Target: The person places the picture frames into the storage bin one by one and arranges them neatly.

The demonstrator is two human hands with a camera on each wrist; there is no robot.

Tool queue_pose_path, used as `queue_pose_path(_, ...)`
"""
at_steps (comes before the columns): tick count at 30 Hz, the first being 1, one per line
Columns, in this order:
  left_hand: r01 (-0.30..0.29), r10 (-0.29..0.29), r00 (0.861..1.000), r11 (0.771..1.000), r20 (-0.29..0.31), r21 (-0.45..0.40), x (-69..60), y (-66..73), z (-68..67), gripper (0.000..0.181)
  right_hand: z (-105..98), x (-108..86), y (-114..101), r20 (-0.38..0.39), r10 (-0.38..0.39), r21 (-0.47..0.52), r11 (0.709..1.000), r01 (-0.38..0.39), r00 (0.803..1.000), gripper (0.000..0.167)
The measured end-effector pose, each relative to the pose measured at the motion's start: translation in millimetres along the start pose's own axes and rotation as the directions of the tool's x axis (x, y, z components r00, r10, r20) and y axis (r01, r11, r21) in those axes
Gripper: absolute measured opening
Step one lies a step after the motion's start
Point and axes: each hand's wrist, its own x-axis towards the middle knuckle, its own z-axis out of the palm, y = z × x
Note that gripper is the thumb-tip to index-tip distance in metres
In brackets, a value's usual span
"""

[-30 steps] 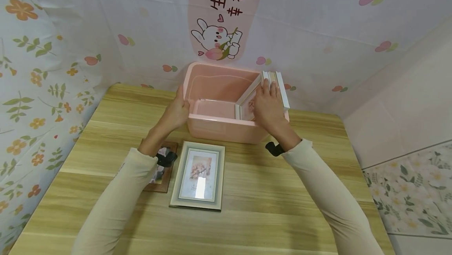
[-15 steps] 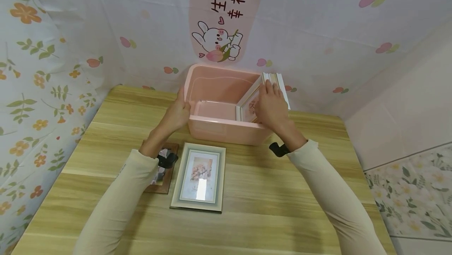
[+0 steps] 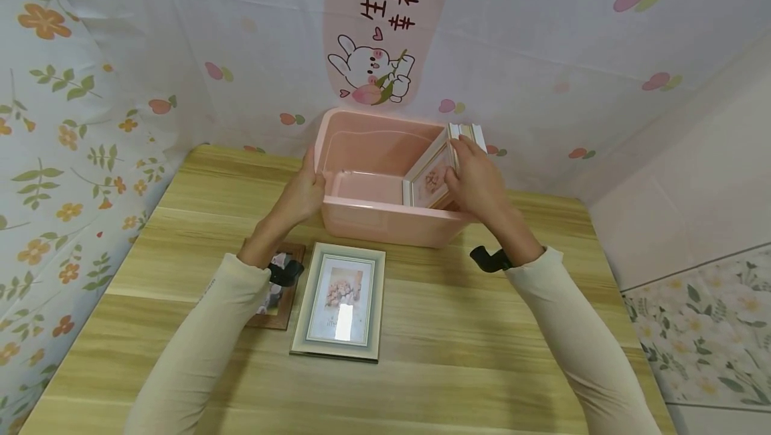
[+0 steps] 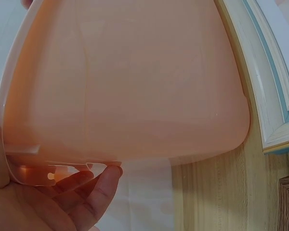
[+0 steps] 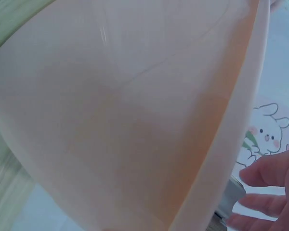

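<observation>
A pink plastic basin (image 3: 385,224) stands at the back of the table. At its left end my left hand (image 3: 304,191) grips the rim, and in the left wrist view the fingers (image 4: 103,195) curl under the handle. White photo frames (image 3: 430,177) lean together inside its right end, their top edges above the rim. My right hand (image 3: 478,177) is at these frames, index finger on the top edges and thumb near the front picture. In the right wrist view its thumb and fingers (image 5: 265,204) are spread apart beside a frame's edge; the basin hides most of the frames.
A cream and blue-green photo frame (image 3: 337,301) lies flat in front of the basin. Left of it lies a brown wooden photo frame (image 3: 280,288), partly under my left wrist. Patterned cloth (image 3: 241,33) hangs close behind the basin, and the wooden table (image 3: 482,355) extends rightward.
My right hand has slid right across the tops of the white frames, uncovering more of the front picture. The left hand stays on the basin rim. The view has shifted slightly.
</observation>
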Motion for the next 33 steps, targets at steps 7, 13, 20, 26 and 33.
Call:
queue_pose_path(7, -0.020, 0.019, 1.000, 1.000, -0.006, -0.017, 0.2, 0.6, 0.1, 0.061, -4, -14.0, -1, 0.022, -0.082, 0.068, 0.994, 0.081, 0.996, 0.051)
queue_pose_path(13, -0.009, 0.009, 1.000, 1.000, -0.003, -0.015, 0.2, 1.4, 0.0, 0.060, -5, -25.3, -6, 0.070, -0.141, 0.123, 0.984, 0.132, 0.988, 0.052)
queue_pose_path(20, -0.005, 0.005, 1.000, 1.000, -0.005, 0.019, 0.2, 1.7, -0.3, 0.060, -4, -34.7, -17, 0.028, -0.188, 0.141, 0.973, 0.182, 0.982, 0.051)
queue_pose_path(26, 0.011, -0.011, 1.000, 1.000, 0.001, 0.026, 0.4, 1.6, -0.6, 0.060, 1, -44.3, -28, -0.023, -0.266, 0.188, 0.946, 0.265, 0.964, 0.046)
queue_pose_path(33, 0.010, -0.010, 1.000, 1.000, 0.003, 0.018, 0.1, 1.4, -0.9, 0.059, 9, -52.9, -37, -0.009, -0.349, 0.358, 0.874, 0.329, 0.937, 0.043)
